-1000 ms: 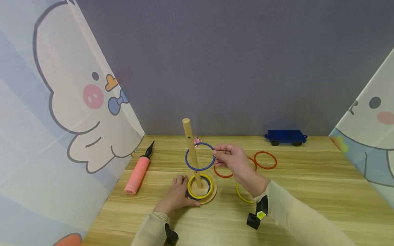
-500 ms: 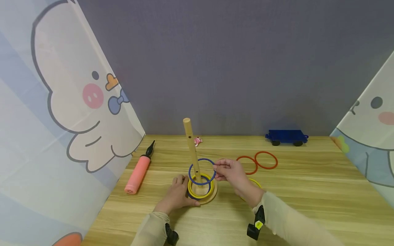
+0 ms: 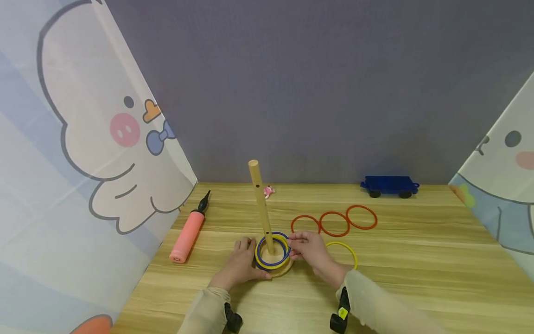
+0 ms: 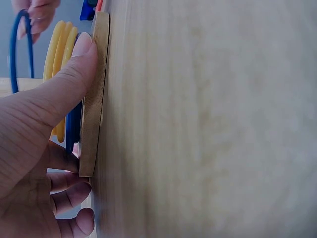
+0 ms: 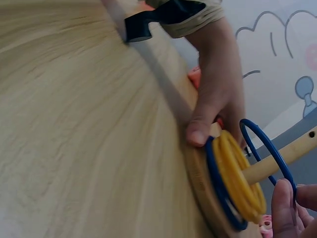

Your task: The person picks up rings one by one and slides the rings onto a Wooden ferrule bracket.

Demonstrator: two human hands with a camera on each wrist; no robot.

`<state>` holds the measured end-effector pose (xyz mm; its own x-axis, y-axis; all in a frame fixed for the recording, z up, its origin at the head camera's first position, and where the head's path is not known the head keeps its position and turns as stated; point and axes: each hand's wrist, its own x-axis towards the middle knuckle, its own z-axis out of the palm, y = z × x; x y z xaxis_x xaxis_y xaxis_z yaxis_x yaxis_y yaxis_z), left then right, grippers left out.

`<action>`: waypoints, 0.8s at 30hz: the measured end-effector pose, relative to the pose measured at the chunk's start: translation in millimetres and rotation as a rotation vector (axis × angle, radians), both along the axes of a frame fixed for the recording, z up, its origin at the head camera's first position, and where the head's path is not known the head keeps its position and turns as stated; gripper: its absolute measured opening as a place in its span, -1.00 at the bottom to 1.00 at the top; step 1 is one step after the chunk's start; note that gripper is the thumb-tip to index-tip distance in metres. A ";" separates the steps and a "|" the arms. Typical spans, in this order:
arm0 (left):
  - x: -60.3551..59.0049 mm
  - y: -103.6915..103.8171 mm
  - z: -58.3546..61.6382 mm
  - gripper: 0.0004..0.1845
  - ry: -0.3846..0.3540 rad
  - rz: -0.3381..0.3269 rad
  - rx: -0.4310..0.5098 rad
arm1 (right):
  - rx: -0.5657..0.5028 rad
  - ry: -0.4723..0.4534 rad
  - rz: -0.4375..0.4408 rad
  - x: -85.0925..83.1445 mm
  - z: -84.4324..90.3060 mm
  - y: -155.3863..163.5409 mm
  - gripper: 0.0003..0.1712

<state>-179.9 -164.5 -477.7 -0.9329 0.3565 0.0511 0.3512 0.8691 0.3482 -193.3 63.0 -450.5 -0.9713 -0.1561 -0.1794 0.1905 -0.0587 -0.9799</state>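
Note:
A wooden ring toss stand has a round base [image 4: 95, 99] and an upright peg [image 3: 260, 204]. My left hand [image 3: 238, 263] grips the base at its near left, thumb on the near edge and fingers round the far side. Around the peg's foot are stacked yellow rings [image 5: 230, 171] over dark blue ones [image 5: 215, 171]. My right hand [image 3: 312, 253] pinches another blue ring [image 4: 12, 54] by its right side. That ring encircles the peg low down, tilted and apart from the yellow rings below it in both wrist views.
Three red rings [image 3: 334, 212] lie in a row behind my right hand, and a yellow ring [image 3: 356, 260] lies beside its wrist. A pink hand pump [image 3: 186, 237] is at left. Further back are a blue toy wagon [image 3: 389, 185] and a small pink toy [image 3: 269, 191].
My right hand has lowered the blue ring along the peg, from about mid-height to just above the stacked rings. My left hand has stayed on the base.

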 end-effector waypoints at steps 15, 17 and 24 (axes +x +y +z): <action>0.7 2.1 2.3 0.26 0.000 0.014 -0.002 | 0.084 0.047 -0.048 0.1 -21.4 -1.3 -0.84; 0.4 2.1 2.0 0.26 -0.004 0.016 0.001 | 0.081 0.049 -0.051 0.6 -22.3 1.7 -0.85; 0.2 0.8 2.7 0.26 -0.010 0.012 -0.004 | 0.103 0.064 -0.031 5.6 -23.4 22.2 -0.79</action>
